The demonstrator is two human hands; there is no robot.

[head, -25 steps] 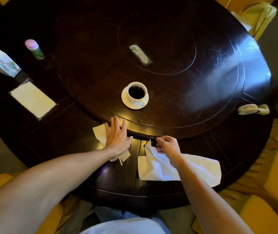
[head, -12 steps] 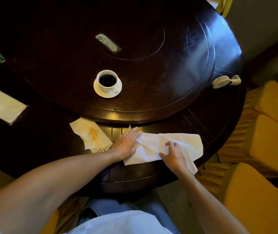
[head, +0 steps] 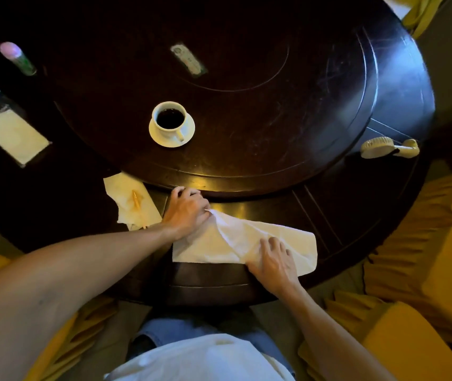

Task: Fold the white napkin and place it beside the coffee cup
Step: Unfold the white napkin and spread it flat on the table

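Observation:
The white napkin (head: 282,239) lies partly folded on the near rim of the dark round table (head: 274,210), right in front of me. My left hand (head: 186,211) pinches its upper left corner between closed fingers. Flat on the napkin's lower middle rests my right hand (head: 272,261), pressing down a diagonal crease. The white coffee cup (head: 170,121), full of dark coffee, stands on its saucer (head: 189,134) on the raised turntable, beyond my left hand and apart from the napkin.
A crumpled paper tissue (head: 125,196) with an orange stick lies left of my left hand. At left are a flat napkin pack (head: 14,136), a pink-capped bottle (head: 17,57) and a packet. A small fan (head: 388,147) sits at right. Yellow chairs (head: 425,257) surround the table.
My left hand went from lying flat at the napkin's left edge to gripping its corner with closed fingers. The right hand slid lower on the cloth, and the napkin now lies flatter.

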